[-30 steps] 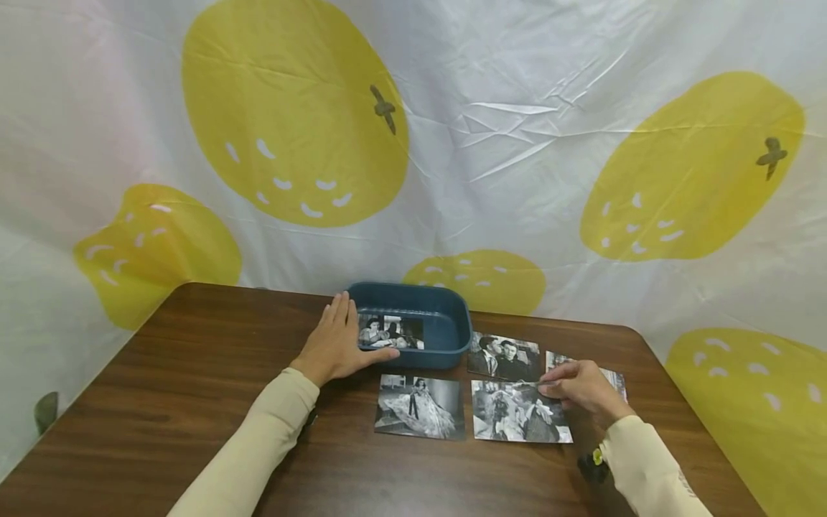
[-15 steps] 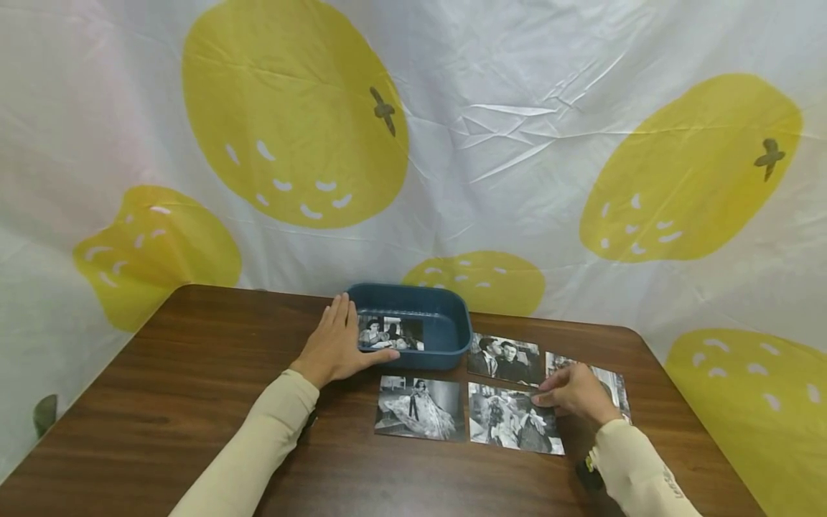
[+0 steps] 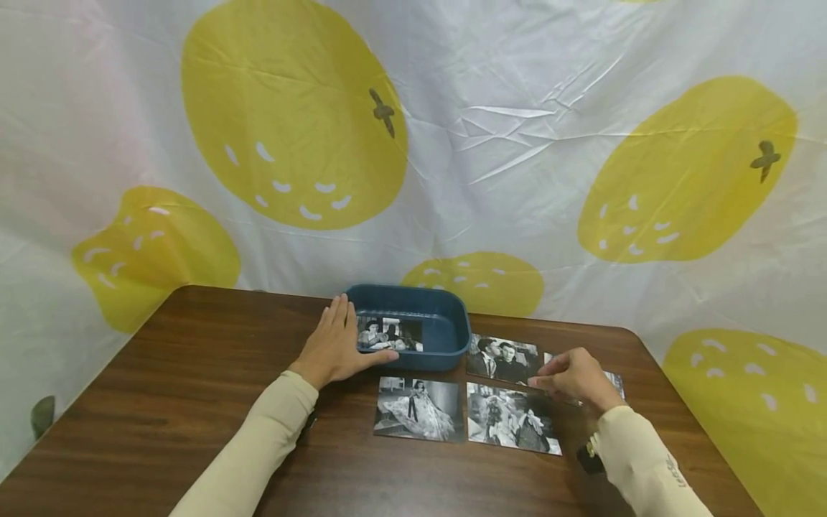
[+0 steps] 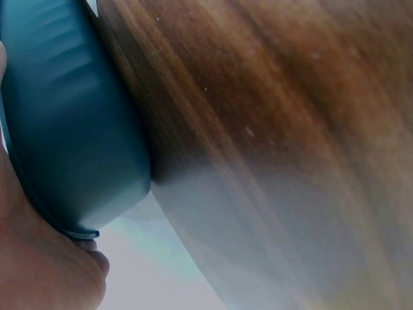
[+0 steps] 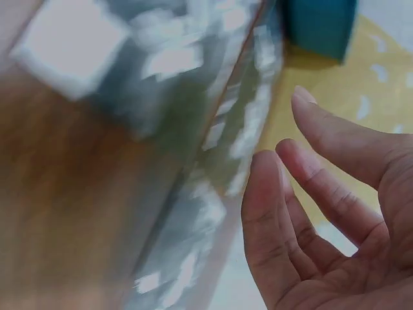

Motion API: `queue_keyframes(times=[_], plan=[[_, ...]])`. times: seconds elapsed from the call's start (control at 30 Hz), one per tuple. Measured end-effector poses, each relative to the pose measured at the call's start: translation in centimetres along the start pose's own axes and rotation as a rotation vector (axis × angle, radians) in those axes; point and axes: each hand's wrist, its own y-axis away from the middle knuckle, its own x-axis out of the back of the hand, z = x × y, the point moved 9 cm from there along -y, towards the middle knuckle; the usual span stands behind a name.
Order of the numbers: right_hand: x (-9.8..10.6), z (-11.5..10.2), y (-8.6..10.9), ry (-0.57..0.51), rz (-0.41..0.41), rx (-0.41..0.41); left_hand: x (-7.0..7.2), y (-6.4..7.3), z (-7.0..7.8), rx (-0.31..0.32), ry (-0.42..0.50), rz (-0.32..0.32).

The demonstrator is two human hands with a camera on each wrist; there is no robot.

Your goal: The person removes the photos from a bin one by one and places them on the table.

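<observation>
My left hand (image 3: 332,348) rests at the left end of a blue plastic tub (image 3: 413,360), fingers straight along the rim and thumb over the front edge. Inside the tub lies one black-and-white photo (image 3: 388,334). My right hand (image 3: 577,377) hovers above the photos at the right; in the right wrist view its thumb and fingers (image 5: 264,213) are apart with nothing between them. Just below it lies a photo of people in gowns (image 3: 510,418). Left of that is a photo of a wide dress (image 3: 420,409). Behind, a photo of two faces (image 3: 504,359) lies beside the tub.
My right hand partly covers another photo (image 3: 615,384) at the far right. The brown wooden table (image 3: 194,373) ends at a white curtain (image 3: 491,158) printed with yellow fruit. A dark band with a yellow detail (image 3: 591,456) shows by my right wrist.
My right hand has shifted the gowns photo slightly left and toward me, released it, and risen a little away from it. My left hand stays at the tub.
</observation>
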Motion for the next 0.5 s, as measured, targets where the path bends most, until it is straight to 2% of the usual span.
queue_keyframes(times=[0.3, 0.5], plan=[[-1.1, -7.2, -3.1, -0.147, -0.106, 0.029, 0.1, 0.2, -0.3, 0.000, -0.007, 0.017], [-3.9, -11.6, -5.1, -0.294, -0.174, 0.052, 0.0, 0.1, 0.0, 0.003, 0.001, 0.007]])
